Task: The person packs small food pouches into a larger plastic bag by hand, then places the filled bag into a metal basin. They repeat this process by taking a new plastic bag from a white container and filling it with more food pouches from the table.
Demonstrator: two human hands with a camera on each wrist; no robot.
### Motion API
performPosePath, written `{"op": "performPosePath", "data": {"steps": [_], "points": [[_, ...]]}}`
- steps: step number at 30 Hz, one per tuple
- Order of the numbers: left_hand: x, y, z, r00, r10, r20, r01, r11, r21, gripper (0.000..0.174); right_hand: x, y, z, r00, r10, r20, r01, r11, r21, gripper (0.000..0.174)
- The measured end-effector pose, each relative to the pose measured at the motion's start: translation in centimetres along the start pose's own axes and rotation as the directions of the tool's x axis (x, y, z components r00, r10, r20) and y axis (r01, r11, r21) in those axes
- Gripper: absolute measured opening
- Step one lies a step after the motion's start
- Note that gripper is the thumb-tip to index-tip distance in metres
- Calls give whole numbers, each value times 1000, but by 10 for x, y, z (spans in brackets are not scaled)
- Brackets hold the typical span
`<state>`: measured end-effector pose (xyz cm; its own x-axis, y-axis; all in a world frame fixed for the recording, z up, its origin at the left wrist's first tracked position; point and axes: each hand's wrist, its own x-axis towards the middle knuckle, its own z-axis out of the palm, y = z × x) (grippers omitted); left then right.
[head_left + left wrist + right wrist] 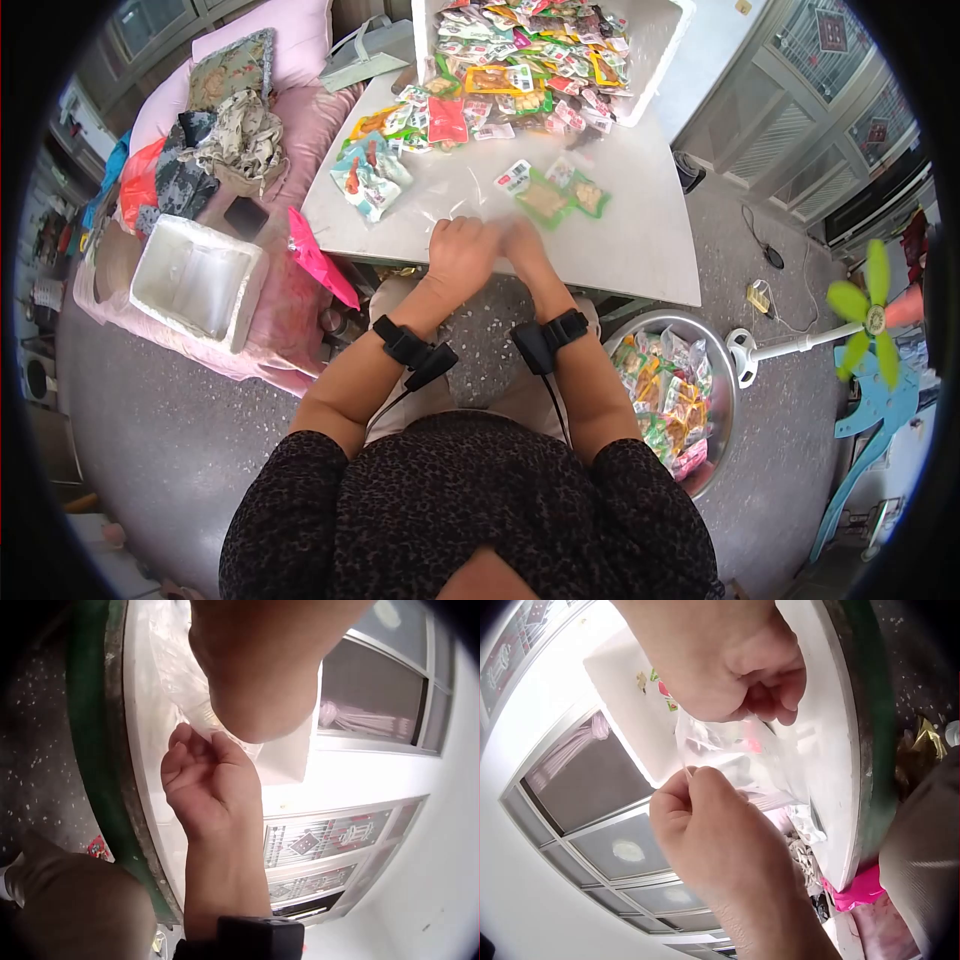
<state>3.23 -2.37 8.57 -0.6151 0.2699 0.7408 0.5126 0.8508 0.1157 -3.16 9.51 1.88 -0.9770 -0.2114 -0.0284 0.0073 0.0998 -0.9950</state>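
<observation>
Both hands are close together over the near edge of the white table (pixel 640 240). A clear plastic bag (pixel 739 754) stretches between them. My left hand (pixel 460 258) pinches its edge between thumb and curled finger, as the right wrist view shows. My right hand (pixel 526 250), blurred in the head view, has its fingers curled with the thumb at the bag's other part, as the left wrist view shows. Just beyond the right hand lie green-edged food packets (pixel 543 200). To the left is a blue-and-white bag (pixel 370 178) with food packets inside.
A white foam box (pixel 662 65) heaped with small packets stands at the back, more packets (pixel 447 120) spilling before it. A metal basin (pixel 728 370) of packets sits at right, near a green-bladed fan (pixel 875 318). Left are a bed and another foam box (pixel 197 285).
</observation>
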Motion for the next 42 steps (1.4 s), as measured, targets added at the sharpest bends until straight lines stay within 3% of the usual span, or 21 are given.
{"op": "performPosePath", "data": {"steps": [2,3,5,7,8,11,13,17,20,23,26,29,32,35,38,42], "points": [[-2,-4,6,995,-11,94,6,998,56,10,-3,-14,5,996,-61,-66,51,987,-151,15],[-8,-10,17,985,-30,169,14,996,93,9,1,-9,1,982,-178,-63,147,929,-340,15],[-16,-20,37,933,-148,328,109,985,133,6,20,7,-18,920,-392,11,298,680,-670,15],[-21,-22,56,809,-322,491,281,947,156,7,37,19,-42,833,-551,-50,342,584,-736,19],[-24,-22,63,794,-343,502,307,939,155,7,46,25,-54,777,-625,-72,355,531,-770,22],[-24,-22,76,760,-383,525,358,921,154,10,69,31,-79,861,-486,-149,72,406,-911,32],[-23,-21,78,742,-393,543,375,915,150,10,69,24,-83,911,-387,-145,17,385,-923,37],[-29,-25,82,835,-349,425,338,935,105,9,74,21,-84,962,-237,-135,-51,331,-942,45],[-36,-28,88,900,-298,317,290,954,71,7,60,10,-81,984,-116,-135,-74,427,-901,41],[-36,-28,88,922,-287,261,284,957,50,6,34,-32,-80,955,276,110,-117,690,-714,36],[-39,-28,90,931,-286,226,280,958,59,6,36,-14,-93,985,169,36,-121,825,-551,34],[-41,-29,93,933,-287,217,279,958,69,5,62,-7,-105,980,-162,-117,30,695,-718,38],[-39,-28,93,922,-309,233,298,951,83,5,76,-10,-90,943,-301,-142,84,627,-774,44],[-37,-28,91,906,-322,274,310,947,89,5,105,8,-85,971,-237,18,142,518,-844,53],[-36,-28,88,899,-315,304,299,949,99,7,110,9,-78,991,-123,46,94,418,-904,60],[-38,-28,89,927,-284,245,274,959,77,5,105,4,-75,1000,-10,-22,-15,439,-899,56]]}}
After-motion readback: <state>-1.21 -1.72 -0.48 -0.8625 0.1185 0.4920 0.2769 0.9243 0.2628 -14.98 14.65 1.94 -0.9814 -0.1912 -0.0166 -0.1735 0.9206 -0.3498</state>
